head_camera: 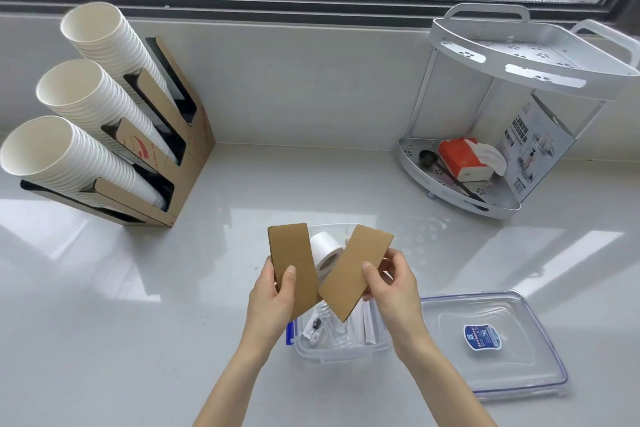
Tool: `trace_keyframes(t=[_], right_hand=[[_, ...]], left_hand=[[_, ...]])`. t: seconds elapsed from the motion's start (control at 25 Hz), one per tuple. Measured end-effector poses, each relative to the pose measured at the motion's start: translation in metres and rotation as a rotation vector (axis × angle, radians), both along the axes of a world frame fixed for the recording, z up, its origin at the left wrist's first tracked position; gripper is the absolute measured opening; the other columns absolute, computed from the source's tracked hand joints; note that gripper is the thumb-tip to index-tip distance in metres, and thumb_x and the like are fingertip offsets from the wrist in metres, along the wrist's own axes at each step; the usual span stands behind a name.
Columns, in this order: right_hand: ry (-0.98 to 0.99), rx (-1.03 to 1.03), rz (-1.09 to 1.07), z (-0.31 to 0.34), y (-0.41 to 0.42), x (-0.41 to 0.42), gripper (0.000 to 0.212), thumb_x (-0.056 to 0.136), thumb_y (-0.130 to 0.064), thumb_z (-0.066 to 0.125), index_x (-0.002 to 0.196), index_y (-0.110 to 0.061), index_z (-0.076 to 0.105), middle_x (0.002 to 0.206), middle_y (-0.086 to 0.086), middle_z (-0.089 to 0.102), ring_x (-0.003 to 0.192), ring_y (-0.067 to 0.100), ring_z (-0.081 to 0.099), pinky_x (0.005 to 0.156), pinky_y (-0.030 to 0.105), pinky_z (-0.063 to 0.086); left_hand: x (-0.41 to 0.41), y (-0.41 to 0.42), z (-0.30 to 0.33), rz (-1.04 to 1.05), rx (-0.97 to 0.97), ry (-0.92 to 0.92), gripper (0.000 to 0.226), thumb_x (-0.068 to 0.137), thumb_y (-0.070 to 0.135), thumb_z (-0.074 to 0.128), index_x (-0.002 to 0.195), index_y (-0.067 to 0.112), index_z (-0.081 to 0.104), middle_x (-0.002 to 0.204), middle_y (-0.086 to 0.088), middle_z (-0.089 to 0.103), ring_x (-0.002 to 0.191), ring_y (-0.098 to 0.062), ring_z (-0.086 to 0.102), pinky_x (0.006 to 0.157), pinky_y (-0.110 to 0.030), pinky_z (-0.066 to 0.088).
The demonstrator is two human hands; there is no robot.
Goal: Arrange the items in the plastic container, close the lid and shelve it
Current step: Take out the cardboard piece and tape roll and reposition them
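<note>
Head view shows two bare hands above a clear plastic container (341, 352) that stands on the white counter (138, 305), near the front edge. Left hand (275, 291) pinches one brown cardboard piece (291, 253), thumb on the front face & fingers behind it, the piece nearly upright. Right hand (391, 288) pinches a second cardboard piece (353, 270) the same way, this one tilted to the right, its lower end over the container and overlapping the lower end of the first. Both pieces are held in the air, not touching the container as far as one can tell. Inside the container lies a white paper roll (323, 250) at the far end, w/ some white wrapped packets (360, 326) at the near end; what is in them is too small to tell. Clear lid (491, 343), w/ blue rim and blue sticker, lies flat on the counter just to the right of the container, so the container is not closed. Far right, by the window, stands a white 2-level corner shelf (519, 55); lower level holds a red tissue pack (460, 158), a dark scoop (427, 158) and a printed box (533, 146). Far left, a cardboard holder (187, 163) carries 3 slanted stacks of white paper cups (69, 156).
</note>
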State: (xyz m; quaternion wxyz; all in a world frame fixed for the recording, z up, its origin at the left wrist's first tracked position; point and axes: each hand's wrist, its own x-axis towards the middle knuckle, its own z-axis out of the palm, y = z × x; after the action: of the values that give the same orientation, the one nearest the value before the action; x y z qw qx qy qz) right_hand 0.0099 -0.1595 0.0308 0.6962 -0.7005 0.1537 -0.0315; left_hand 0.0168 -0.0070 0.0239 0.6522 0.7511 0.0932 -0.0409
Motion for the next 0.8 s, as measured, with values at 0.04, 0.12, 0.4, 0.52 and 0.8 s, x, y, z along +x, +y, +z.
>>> trace_keyframes(t=[0.04,0.12,0.4,0.52,0.8], right_hand=[[-0.017,-0.034,0.015,0.001,0.002,-0.001,0.021,0.087,-0.007,0.053,0.085,-0.027,0.051,0.077,-0.003,0.058,0.064,0.014,0.052,0.052,0.018,0.046],[-0.047,-0.098,0.054,0.003,0.008,-0.002,0.024,0.085,-0.007,0.054,0.085,-0.031,0.051,0.077,-0.006,0.059,0.064,0.008,0.053,0.060,0.021,0.046],[-0.009,-0.075,0.170,0.008,0.027,0.004,0.021,0.084,-0.016,0.059,0.086,-0.031,0.046,0.088,-0.010,0.055,0.075,0.006,0.059,0.080,0.030,0.054],[0.024,0.045,0.230,0.007,0.026,0.003,0.013,0.088,-0.019,0.056,0.099,-0.022,0.050,0.102,-0.005,0.055,0.089,0.015,0.064,0.077,0.028,0.058],[0.070,0.070,0.224,0.011,0.018,0.007,0.026,0.087,-0.027,0.057,0.111,-0.020,0.046,0.113,0.000,0.056,0.086,0.009,0.061,0.058,0.012,0.053]], left_hand=[[0.000,0.000,0.001,-0.009,0.021,-0.010,0.019,0.094,0.019,0.039,0.091,0.034,0.051,0.092,0.011,0.062,0.088,-0.006,0.060,0.073,-0.021,0.049],[-0.001,-0.003,0.002,-0.065,0.073,-0.034,0.027,0.095,0.017,0.037,0.084,0.038,0.050,0.087,0.012,0.061,0.085,-0.009,0.060,0.077,-0.023,0.048],[-0.011,-0.016,0.011,-0.292,0.168,-0.139,0.030,0.094,0.015,0.040,0.117,0.029,0.052,0.084,0.020,0.059,0.074,0.014,0.057,0.063,0.002,0.040],[-0.011,-0.014,0.012,-0.321,0.132,-0.105,0.031,0.094,0.020,0.041,0.121,0.030,0.051,0.086,0.017,0.050,0.067,0.019,0.053,0.060,-0.001,0.041],[-0.014,-0.013,0.008,-0.361,0.106,-0.058,0.028,0.093,0.032,0.035,0.109,0.056,0.039,0.107,0.018,0.051,0.099,0.000,0.055,0.072,-0.001,0.044]])
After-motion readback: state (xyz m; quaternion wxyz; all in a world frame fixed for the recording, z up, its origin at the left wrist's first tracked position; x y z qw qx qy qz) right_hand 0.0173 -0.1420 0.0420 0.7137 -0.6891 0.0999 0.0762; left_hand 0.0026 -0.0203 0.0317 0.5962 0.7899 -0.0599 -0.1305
